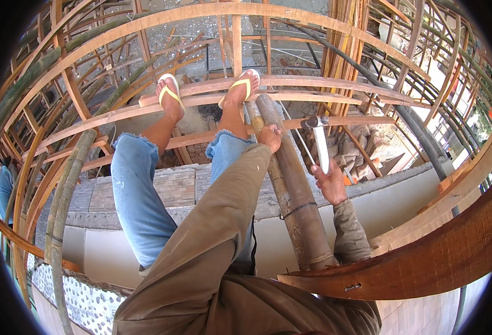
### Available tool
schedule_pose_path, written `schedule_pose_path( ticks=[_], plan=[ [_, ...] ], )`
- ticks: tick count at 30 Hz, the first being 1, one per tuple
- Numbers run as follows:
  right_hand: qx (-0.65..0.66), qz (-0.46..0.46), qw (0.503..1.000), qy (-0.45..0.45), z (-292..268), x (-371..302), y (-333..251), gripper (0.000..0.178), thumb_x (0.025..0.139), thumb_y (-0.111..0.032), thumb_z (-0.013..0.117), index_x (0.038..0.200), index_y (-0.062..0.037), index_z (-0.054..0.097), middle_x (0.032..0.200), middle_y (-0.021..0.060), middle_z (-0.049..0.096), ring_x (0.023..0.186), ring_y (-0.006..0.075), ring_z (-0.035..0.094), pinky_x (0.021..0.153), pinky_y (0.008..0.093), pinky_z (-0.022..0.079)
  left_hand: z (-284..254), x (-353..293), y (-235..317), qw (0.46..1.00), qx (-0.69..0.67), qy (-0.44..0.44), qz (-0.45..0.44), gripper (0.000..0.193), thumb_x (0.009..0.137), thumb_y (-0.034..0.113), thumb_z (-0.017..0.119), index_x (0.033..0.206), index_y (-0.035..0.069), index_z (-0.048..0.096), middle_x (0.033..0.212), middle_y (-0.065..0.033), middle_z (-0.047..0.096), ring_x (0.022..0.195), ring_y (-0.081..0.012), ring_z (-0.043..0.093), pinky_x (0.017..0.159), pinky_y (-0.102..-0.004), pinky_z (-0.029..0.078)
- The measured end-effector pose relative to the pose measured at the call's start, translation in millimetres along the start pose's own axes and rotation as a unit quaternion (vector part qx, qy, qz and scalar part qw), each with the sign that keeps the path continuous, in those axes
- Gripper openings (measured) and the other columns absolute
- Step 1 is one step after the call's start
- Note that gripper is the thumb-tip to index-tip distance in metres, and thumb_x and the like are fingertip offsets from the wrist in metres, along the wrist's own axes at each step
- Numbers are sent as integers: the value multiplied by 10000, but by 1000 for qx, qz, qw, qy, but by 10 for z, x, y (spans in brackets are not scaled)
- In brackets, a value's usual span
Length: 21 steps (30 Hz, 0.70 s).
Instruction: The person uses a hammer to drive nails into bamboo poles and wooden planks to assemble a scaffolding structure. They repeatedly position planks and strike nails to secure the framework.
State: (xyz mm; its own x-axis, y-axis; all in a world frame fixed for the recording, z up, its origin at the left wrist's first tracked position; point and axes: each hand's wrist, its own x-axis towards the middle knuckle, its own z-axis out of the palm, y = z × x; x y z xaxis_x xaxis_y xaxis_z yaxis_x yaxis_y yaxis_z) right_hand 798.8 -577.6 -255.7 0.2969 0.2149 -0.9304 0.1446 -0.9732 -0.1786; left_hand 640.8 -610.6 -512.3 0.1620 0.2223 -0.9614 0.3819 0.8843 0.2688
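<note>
My right hand [331, 184] is closed around the white handle of a hammer [319, 146]. The hammer's dark head is up, just right of a thick brown bamboo pole [298, 184]. Against that pole, at its upper part, my left hand [270, 138] rests with its fingers curled closed; what they pinch, if anything, is too small to make out. A thinner bamboo pole [285, 215] runs alongside, and a dark tie [298, 210] binds the two. Both poles reach up to the wooden beams [201, 89] under my feet, which wear yellow-strapped flip-flops.
A broad reddish timber [413, 273] crosses at lower right, close to me. Below my legs runs a concrete wall ledge [145, 190]. Bamboo poles [70, 190] and timber framing stand at left. Through gaps between beams, lower ground with rubble [363, 145] shows.
</note>
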Motion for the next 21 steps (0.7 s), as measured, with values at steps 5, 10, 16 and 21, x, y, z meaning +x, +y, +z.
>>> schedule_pose_path(
  ticks=[5,10,16,21],
  plan=[
    [-136,-134,981,23,21,59,-176,322,987,-289,646,1094,6,571,673,111,590,528,204,581,537,359,482,-85,-144,139,997,54,-36,43,164,994,70,571,954,-19,703,838,-68,705,692,-130,657,629,-283,552],
    [-134,-14,991,-27,26,126,-502,431,1008,-262,574,1357,-25,483,882,217,661,768,347,684,734,445,525,-78,-294,140,994,74,-4,80,174,994,86,574,1009,-32,701,807,-63,708,692,-115,650,645,-284,537],
    [-142,-80,986,-34,14,113,-622,487,1012,-216,544,1447,-36,423,1083,268,673,969,408,688,852,454,526,-47,-340,110,998,9,-21,63,179,986,93,585,1022,-43,694,839,-67,715,702,-111,651,653,-280,533],
    [-188,-146,971,-26,-18,130,-664,568,1008,-192,544,1530,-92,345,1223,283,644,1057,482,642,883,485,524,-104,-411,217,993,36,-28,106,197,930,193,593,885,52,723,759,-154,696,738,-349,683,710,-437,515]
  ],
)
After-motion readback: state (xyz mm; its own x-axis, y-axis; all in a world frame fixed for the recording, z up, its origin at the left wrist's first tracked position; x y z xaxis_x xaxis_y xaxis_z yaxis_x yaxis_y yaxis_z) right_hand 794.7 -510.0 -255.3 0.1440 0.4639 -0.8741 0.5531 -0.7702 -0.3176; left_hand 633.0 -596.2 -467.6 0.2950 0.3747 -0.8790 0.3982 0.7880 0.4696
